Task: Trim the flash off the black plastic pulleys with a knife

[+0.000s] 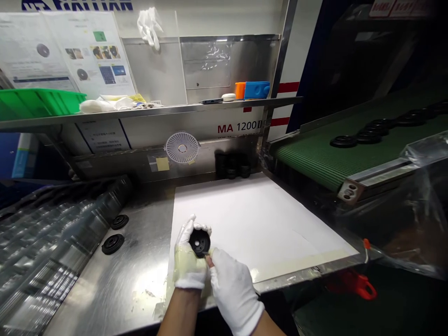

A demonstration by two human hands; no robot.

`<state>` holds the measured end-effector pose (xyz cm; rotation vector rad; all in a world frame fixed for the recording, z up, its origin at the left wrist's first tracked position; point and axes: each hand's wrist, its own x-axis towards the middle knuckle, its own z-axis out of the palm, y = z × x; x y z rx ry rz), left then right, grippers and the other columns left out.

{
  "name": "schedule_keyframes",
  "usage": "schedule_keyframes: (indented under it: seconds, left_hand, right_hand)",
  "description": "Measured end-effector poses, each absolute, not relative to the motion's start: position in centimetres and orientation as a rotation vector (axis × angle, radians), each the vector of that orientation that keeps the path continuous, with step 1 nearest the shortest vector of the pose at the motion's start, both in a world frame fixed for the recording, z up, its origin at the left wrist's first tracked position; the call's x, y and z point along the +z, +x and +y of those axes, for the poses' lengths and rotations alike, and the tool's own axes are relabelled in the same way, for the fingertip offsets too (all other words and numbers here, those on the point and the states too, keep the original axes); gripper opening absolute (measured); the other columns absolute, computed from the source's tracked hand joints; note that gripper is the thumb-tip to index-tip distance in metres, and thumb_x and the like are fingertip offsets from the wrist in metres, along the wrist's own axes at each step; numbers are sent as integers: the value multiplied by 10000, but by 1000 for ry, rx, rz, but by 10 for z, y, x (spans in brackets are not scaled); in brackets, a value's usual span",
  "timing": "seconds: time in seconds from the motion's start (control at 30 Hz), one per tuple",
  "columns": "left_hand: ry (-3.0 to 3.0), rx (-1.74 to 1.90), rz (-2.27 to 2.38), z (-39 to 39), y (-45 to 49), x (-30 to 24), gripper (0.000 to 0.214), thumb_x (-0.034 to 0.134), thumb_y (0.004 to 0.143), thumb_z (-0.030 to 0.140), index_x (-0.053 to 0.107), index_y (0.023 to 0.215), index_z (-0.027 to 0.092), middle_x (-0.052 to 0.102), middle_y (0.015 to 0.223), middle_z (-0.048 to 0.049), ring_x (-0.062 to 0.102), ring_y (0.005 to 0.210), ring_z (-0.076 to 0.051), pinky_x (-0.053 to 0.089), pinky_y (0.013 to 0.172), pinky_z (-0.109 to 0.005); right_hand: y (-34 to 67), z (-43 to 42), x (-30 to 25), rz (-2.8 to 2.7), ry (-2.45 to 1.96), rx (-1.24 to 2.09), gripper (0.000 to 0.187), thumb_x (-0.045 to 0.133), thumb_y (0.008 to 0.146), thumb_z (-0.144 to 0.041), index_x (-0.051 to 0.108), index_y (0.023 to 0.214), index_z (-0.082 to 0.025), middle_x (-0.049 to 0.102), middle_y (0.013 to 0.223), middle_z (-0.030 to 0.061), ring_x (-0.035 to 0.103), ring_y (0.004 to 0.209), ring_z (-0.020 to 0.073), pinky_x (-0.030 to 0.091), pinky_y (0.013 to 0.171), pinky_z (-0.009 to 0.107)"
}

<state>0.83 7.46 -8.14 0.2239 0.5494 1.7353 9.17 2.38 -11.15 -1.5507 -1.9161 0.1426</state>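
Gloved left hand point(189, 261) grips a black disc point(199, 242) at 10 o'clock from the gloved right hand point(235, 291), whose fingertips point(210, 261) touch its rim.

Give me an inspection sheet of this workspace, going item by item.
Surface: steel bench with a white sheet on it.
Job's things: black round part held over the sheet's near edge; two similar parts lie on the bench.
Clutter: clear plastic wrapping left of the bench; green bin and orange and blue blocks on the shelf.
Grippers: gloved left hand holds the part; gloved right hand is beside it, fingertips at its edge.
Cables: nothing seen.
Surroundings: green conveyor belt carrying black parts; small white fan; posters on the wall.
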Motion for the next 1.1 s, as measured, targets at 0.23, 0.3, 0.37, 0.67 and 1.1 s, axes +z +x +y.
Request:
schedule_keyframes:
  seconds: [0.23, 0.3, 0.37, 0.67, 1.1]
  left_hand:
    - [283, 1504, 525, 69, -4, -80, 359, 537, 714, 174, 591, 1066, 133, 624, 907, -125, 603, 838, -250, 505, 724, -420]
    - [291, 1447, 491, 68, -6, -79, 351, 529, 715, 184, 596, 1050, 106, 607, 788, -99, 592, 746, -223, 506, 681, -392]
    - [290, 1453, 491, 68, -5, -79, 311, 551, 717, 172, 609, 1013, 95, 567, 683, -51, 560, 659, -171, 499, 652, -337]
    - [132, 1634, 526, 78, 8, -81, 125, 630, 701, 120, 628, 823, 148, 547, 633, 12, 543, 631, -104, 498, 752, -304]
    - [186, 1592, 531, 75, 13, -83, 117, 603, 701, 118, 620, 815, 140, 535, 629, 8, 536, 616, -110, 506, 727, -313]
  right_hand:
    - [97, 26, -108, -1928, -1500, 149, 189, 366, 884, -267, 521, 782, -233, 610, 689, -13, 549, 601, 153, 258, 552, 280]
    - [103, 30, -108, -1928, -1521, 148, 190, 359, 891, -266, 518, 790, -236, 608, 709, -13, 559, 626, 159, 268, 568, 283]
    - [107, 32, -109, -1927, -1536, 132, 191, 356, 893, -257, 515, 788, -237, 602, 705, -15, 562, 634, 162, 269, 570, 284]
    - [94, 24, -111, -1899, -1511, 162, 176, 380, 880, -255, 507, 760, -234, 596, 656, -25, 539, 574, 144, 261, 537, 267]
    - [103, 25, -117, -1882, -1535, 190, 170, 379, 890, -267, 505, 780, -237, 587, 670, -27, 542, 596, 147, 265, 558, 271]
